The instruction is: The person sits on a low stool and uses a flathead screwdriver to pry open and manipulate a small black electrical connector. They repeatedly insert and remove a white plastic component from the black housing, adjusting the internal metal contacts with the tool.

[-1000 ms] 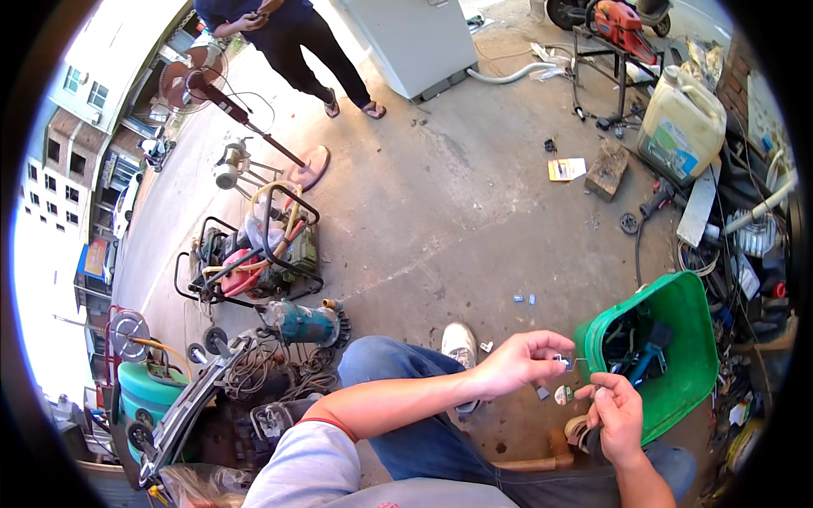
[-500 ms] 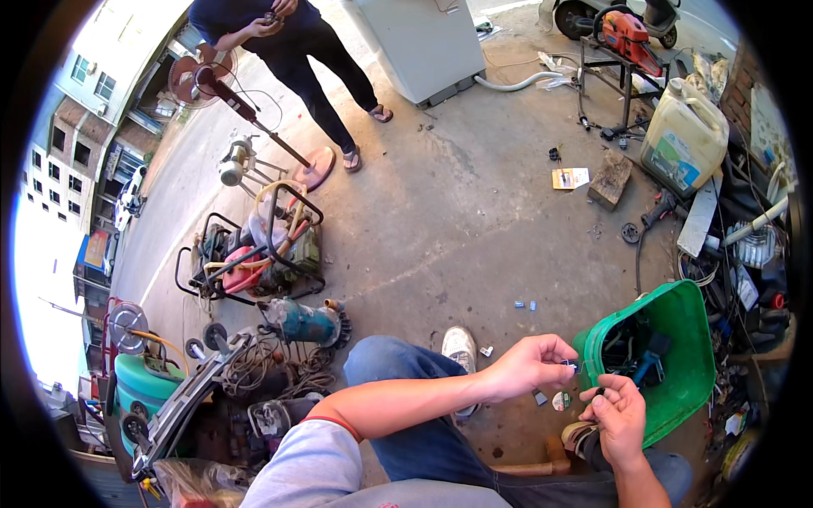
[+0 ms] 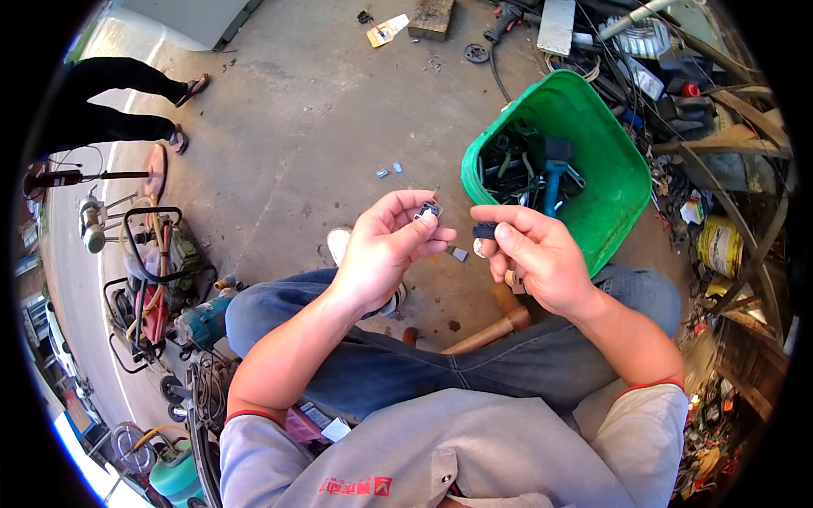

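Over my lap, my left hand (image 3: 381,245) pinches a small dark part with white and thin wire-like bits (image 3: 430,209) between thumb and fingers. A short distance to its right, my right hand (image 3: 546,258) grips a small black ribbed piece (image 3: 484,230) between thumb and forefinger. The two pieces are apart, and their exact kind is too small to tell. Just beyond my right hand stands a green bucket (image 3: 616,169), tilted toward me. Inside it lie dark tools, one with a blue handle (image 3: 555,182).
Two small blue pieces (image 3: 389,170) lie on the concrete floor. A wooden handle (image 3: 483,333) rests between my legs. At left are a framed engine machine (image 3: 157,288) and a teal motor (image 3: 203,322). Scrap and a yellow tin (image 3: 720,245) crowd the right. A person's legs (image 3: 127,102) show at far left.
My view has swung down and to the right, so the bucket and hands sit nearer the middle. Both hands still hold their small pieces, now turned more toward each other.
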Demonstrator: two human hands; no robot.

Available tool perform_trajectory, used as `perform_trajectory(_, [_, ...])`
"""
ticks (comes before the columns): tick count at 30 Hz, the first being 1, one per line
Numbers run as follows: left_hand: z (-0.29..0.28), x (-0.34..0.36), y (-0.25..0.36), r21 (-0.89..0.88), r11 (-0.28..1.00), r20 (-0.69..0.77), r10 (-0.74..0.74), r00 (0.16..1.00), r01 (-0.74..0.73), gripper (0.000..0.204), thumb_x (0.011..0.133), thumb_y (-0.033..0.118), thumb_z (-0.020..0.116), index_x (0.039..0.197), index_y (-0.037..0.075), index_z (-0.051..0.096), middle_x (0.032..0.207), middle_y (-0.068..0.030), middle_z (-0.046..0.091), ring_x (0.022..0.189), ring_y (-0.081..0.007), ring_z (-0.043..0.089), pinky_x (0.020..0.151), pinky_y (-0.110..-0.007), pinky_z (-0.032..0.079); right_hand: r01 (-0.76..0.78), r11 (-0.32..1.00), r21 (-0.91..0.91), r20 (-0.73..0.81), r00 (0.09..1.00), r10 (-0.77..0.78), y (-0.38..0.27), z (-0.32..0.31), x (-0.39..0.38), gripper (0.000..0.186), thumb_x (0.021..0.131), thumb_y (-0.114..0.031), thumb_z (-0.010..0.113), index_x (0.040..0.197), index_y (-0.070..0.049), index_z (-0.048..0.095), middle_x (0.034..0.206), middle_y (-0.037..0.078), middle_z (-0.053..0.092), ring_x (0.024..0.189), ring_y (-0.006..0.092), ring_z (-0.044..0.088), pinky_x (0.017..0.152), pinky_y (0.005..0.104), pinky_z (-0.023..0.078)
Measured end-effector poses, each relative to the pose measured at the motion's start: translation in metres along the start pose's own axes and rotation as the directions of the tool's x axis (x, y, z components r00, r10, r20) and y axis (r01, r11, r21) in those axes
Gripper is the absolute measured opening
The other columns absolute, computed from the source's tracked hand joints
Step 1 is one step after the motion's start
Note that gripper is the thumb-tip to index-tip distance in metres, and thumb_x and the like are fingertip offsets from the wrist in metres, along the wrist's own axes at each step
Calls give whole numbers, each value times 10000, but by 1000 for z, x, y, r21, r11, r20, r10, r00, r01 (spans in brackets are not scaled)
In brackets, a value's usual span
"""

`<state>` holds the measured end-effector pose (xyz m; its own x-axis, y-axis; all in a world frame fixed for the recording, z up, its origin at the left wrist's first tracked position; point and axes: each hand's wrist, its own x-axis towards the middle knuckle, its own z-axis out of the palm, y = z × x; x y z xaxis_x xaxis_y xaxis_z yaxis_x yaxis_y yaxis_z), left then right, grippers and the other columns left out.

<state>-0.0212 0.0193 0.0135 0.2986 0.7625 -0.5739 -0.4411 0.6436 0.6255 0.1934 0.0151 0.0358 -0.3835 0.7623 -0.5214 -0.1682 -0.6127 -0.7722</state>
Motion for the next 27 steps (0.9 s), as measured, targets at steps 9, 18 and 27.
perform_trajectory(9, [-4,1,-5,4,999,-36,-39,999,39,219,874,33,616,1082,33,549,989,-110,661,872,-156,633,744,-272,521,-34,999,35,-4,999,34,2,0,2,314,961,-114,486,1237,27,536,940,112,637,709,111,566,641,248,475])
perform_trajectory(18, [3,0,-8,-98,992,4,-79,997,79,274,878,38,615,1140,16,536,1062,-140,648,931,-176,640,794,-258,536,20,1000,-2,-14,1000,-20,2,-1,4,223,926,-151,581,1042,39,596,914,79,651,682,84,563,620,225,467])
perform_trajectory(27, [5,-3,-8,-147,986,24,-75,997,78,294,918,87,570,1196,6,518,1127,-152,622,987,-195,639,819,-258,550,174,984,26,-96,981,-171,-9,4,3,163,933,-140,564,876,1,507,888,139,650,696,115,611,568,237,498])
